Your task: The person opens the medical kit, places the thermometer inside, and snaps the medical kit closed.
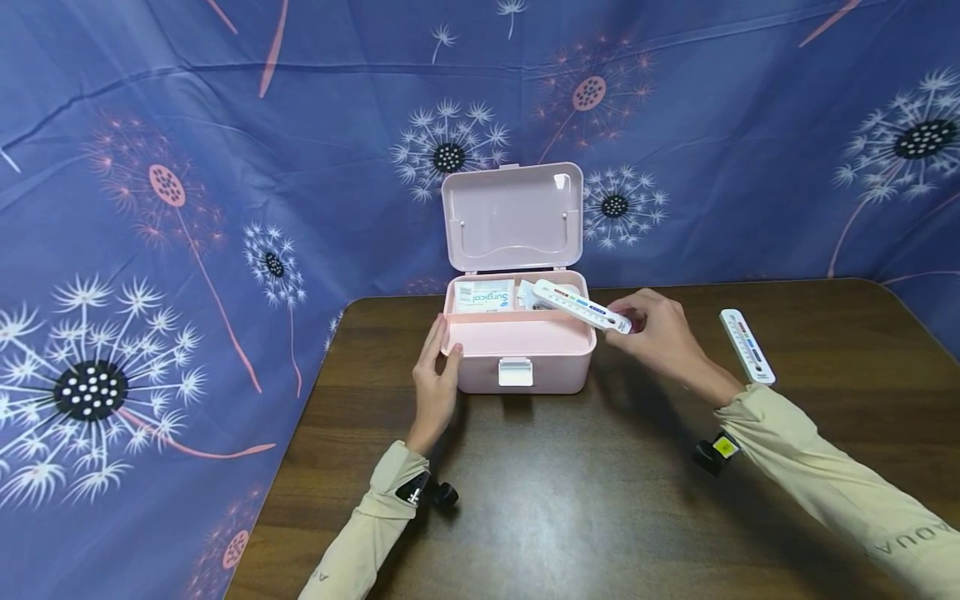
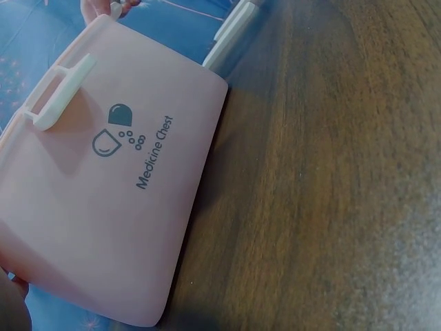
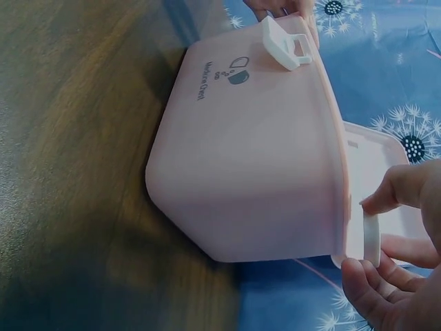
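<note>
A pink medicine chest stands on the table with its lid raised. My left hand holds its left front corner, thumb at the front rim and fingers along the side. Beyond the chest's right rim, my right hand pinches one end of a white thermometer with a printed scale. The thermometer slants over the right part of the chest, its far end above the back compartment. In the right wrist view, thumb and fingers grip this thermometer by its edges. The front compartment shows its bare pink floor.
A white packet marked "Surgical" lies in the back left compartment, with other white packets to its right. A second thermometer lies on the brown table at the right. Patterned blue cloth hangs behind.
</note>
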The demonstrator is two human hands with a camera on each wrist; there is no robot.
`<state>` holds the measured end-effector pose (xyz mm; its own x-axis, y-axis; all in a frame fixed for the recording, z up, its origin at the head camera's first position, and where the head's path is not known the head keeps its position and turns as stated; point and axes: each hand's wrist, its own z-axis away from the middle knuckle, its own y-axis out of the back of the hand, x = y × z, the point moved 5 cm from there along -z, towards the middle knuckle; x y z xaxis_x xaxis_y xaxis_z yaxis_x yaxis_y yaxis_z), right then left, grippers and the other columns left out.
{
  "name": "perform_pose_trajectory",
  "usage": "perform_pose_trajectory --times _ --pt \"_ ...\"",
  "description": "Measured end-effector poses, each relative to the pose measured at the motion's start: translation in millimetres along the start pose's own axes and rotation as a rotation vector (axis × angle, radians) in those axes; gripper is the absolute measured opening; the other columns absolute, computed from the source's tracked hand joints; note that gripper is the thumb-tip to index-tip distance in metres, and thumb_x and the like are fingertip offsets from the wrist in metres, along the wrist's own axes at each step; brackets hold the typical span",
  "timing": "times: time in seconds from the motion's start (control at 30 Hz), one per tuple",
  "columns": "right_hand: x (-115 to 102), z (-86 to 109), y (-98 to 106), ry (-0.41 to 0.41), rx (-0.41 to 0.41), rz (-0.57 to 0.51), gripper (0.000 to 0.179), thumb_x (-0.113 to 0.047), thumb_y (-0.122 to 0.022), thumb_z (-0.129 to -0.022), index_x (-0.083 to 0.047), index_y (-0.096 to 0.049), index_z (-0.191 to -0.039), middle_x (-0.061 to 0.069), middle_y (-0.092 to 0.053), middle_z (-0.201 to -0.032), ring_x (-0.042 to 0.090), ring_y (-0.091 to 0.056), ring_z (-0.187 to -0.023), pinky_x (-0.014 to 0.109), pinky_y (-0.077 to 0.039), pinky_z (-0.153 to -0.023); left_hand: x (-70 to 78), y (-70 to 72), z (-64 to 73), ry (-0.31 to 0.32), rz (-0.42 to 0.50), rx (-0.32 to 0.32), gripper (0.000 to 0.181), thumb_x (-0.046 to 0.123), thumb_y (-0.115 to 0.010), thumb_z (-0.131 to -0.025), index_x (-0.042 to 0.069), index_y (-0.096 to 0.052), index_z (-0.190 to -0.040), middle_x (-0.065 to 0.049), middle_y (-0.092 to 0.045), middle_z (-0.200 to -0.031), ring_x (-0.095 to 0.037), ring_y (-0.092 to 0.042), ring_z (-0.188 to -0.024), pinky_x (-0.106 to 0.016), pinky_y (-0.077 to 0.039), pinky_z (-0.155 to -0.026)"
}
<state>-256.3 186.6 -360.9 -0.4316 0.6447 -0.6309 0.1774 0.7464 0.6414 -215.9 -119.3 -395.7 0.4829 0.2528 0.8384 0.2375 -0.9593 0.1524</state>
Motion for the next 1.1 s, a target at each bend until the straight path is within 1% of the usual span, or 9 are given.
perform_pose_trajectory --times 0.2,0.37,0.57,0.83,1.0,1.1 --pt "-3.3 -3.7 -3.5 0.021 -0.014 0.000 0.025 -0.006 -0.076 -0.069 0.000 -0.071 -0.093 0.008 -0.059 -0.080 0.023 -0.053 -0.068 0.020 -0.038 -0.056 -0.2 -0.1 0.4 0.001 -0.003 0.000 0.045 -0.002 -0.055 -0.093 -0.012 -0.042 -0.135 -0.019 -0.039 -0.144 -0.033 -0.036 -0.134 -0.032 -0.029 -0.108" --pt "-4.5 -6.9 -6.4 0.041 -0.018 -0.001 0.025 -0.009 -0.077 -0.071 0.000 -0.071 -0.093 0.008 -0.058 -0.079 0.024 -0.053 -0.067 0.023 -0.037 -0.057 -1.2 -0.1 0.3 0.013 -0.004 0.000 0.045 -0.001 -0.055 -0.093 -0.011 -0.042 -0.135 -0.018 -0.039 -0.144 -0.031 -0.036 -0.134 -0.031 -0.029 -0.108" --pt "-5.7 -9.8 -9.1 0.058 -0.025 -0.003 0.026 -0.007 -0.075 -0.069 0.001 -0.071 -0.094 0.008 -0.058 -0.078 0.023 -0.052 -0.067 0.024 -0.038 -0.056 -2.0 0.3 -0.2 0.028 -0.013 -0.003 0.046 0.000 -0.054 -0.093 -0.011 -0.041 -0.136 -0.017 -0.039 -0.145 -0.030 -0.035 -0.135 -0.032 -0.029 -0.109" --pt "-8.8 -13.5 -14.3 0.077 -0.068 -0.042 0.029 -0.005 -0.074 -0.069 0.003 -0.070 -0.097 0.009 -0.059 -0.081 0.023 -0.052 -0.068 0.021 -0.038 -0.057 -1.5 0.3 0.8 0.009 -0.024 0.003 0.045 -0.001 -0.054 -0.093 -0.012 -0.042 -0.135 -0.018 -0.039 -0.144 -0.031 -0.036 -0.134 -0.033 -0.028 -0.109" --pt "-9.2 -14.9 -17.1 0.089 -0.076 -0.045 0.029 -0.005 -0.075 -0.069 0.003 -0.071 -0.096 0.009 -0.059 -0.080 0.019 -0.050 -0.067 0.017 -0.037 -0.057 -1.9 -0.3 0.0 0.004 -0.030 0.003 0.045 0.000 -0.054 -0.094 -0.012 -0.042 -0.135 -0.018 -0.039 -0.144 -0.032 -0.036 -0.134 -0.033 -0.028 -0.109" --pt "-9.2 -15.8 -18.3 0.095 -0.081 -0.041 0.029 -0.005 -0.075 -0.069 0.003 -0.071 -0.096 0.009 -0.059 -0.080 0.019 -0.050 -0.068 0.018 -0.036 -0.058 -2.2 -0.6 -0.3 0.008 -0.030 0.005 0.045 0.000 -0.054 -0.093 -0.012 -0.042 -0.135 -0.019 -0.039 -0.144 -0.033 -0.036 -0.134 -0.033 -0.029 -0.109"
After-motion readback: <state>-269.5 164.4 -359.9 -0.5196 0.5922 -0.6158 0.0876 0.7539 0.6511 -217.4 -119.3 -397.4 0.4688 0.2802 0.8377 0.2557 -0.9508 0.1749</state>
